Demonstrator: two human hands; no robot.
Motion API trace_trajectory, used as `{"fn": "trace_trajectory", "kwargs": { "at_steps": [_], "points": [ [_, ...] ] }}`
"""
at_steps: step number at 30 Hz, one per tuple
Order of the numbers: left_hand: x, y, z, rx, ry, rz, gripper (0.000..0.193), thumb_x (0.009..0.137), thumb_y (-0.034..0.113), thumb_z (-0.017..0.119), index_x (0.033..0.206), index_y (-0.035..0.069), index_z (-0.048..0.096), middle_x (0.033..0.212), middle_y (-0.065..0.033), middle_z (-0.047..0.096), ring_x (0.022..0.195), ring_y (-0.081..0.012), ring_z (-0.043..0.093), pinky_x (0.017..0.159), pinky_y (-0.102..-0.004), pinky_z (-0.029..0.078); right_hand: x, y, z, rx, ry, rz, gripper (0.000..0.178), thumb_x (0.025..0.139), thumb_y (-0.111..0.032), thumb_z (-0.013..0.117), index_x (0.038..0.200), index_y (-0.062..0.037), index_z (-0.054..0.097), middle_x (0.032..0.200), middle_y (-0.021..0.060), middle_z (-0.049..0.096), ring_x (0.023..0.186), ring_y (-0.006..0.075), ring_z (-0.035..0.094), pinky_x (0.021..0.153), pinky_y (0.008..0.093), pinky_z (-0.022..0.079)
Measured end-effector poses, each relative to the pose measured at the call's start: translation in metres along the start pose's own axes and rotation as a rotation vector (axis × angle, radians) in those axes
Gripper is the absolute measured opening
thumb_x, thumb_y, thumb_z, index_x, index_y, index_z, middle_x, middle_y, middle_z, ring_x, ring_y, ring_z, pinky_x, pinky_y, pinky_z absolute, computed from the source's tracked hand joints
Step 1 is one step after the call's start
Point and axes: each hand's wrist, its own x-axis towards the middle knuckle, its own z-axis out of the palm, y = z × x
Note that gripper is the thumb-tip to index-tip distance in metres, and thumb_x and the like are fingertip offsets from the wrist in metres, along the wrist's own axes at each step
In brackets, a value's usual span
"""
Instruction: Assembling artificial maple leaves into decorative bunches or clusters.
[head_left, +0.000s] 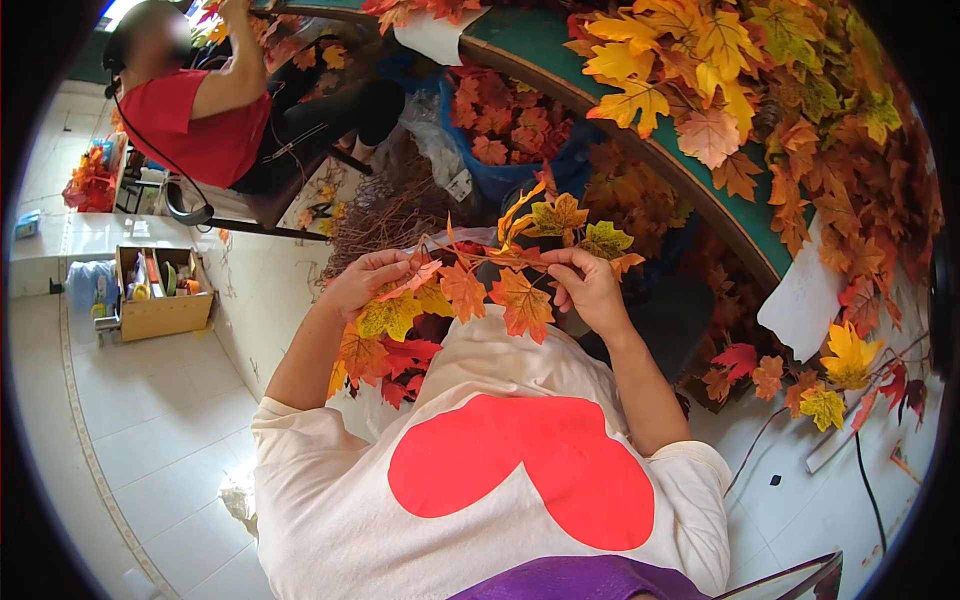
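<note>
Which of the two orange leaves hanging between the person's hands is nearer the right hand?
The larger orange leaf, hanging just left of the right hand; the smaller orange leaf hangs closer to the left hand.

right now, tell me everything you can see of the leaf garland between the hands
The leaf garland, artificial by its look, has thin brownish stems and lobed leaves in orange, yellow and red, some green-tinged. The left hand and right hand pinch its stem, which runs roughly level between them. Leaves hang below and a few stand up; whether any touch the cream shirt is unclear.
</note>
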Motion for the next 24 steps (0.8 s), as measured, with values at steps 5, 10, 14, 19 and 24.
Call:
{"fn": "trace_trajectory", "kwargs": {
  "at_steps": [5,10,14,19,24],
  "points": [
    [-0.001,0.007,0.009,0.014,-0.032,0.001,0.015,0.089,0.012,0.053,0.099,0.002,0.059,0.089,-0.0015,0.062,0.080,-0.0065,0.058,0.072,-0.0215,0.048,-0.013,-0.006,-0.005,-0.017,0.076,-0.079,0.015,0.084,-0.004,0.055,0.097,0.0009,0.062,0.076,0.0019,0.058,0.049,0.0043,0.052,0.043,0.0180,0.044],
    [-0.004,0.013,0.017,0.015,-0.043,0.007,0.015,0.090,0.012,0.052,0.099,0.002,0.059,0.090,-0.0017,0.062,0.081,-0.0069,0.058,0.074,-0.0211,0.048,-0.016,-0.005,-0.010,-0.038,0.091,-0.190,0.014,0.085,-0.002,0.055,0.097,-0.0007,0.061,0.070,-0.0007,0.055,0.050,0.0029,0.050,0.043,0.0161,0.042],
    [-0.005,0.013,0.016,0.030,-0.062,0.022,0.015,0.090,0.011,0.052,0.098,0.002,0.059,0.092,-0.0020,0.062,0.084,-0.0076,0.057,0.076,-0.0209,0.047,-0.017,-0.006,-0.014,-0.008,0.088,-0.179,0.012,0.085,-0.002,0.055,0.095,-0.0006,0.061,0.071,-0.0009,0.055,0.051,0.0028,0.050,0.044,0.0164,0.042],
    [-0.004,0.011,0.019,0.082,-0.066,0.059,0.015,0.089,0.012,0.053,0.098,0.001,0.060,0.092,-0.0015,0.061,0.084,-0.0074,0.056,0.077,-0.0213,0.045,-0.017,-0.005,-0.018,-0.013,0.124,-0.200,0.010,0.083,-0.001,0.057,0.092,0.0006,0.061,0.080,0.0008,0.055,0.051,0.0037,0.052,0.045,0.0177,0.043],
    [-0.003,0.011,0.020,0.149,-0.094,0.060,0.017,0.089,0.013,0.053,0.098,0.001,0.061,0.092,-0.0010,0.061,0.082,-0.0067,0.054,0.076,-0.0214,0.044,-0.019,-0.009,-0.018,-0.145,0.234,-0.244,0.009,0.082,0.000,0.057,0.090,0.0005,0.061,0.081,0.0003,0.055,0.052,0.0036,0.052,0.045,0.0174,0.043]
  ]
}}
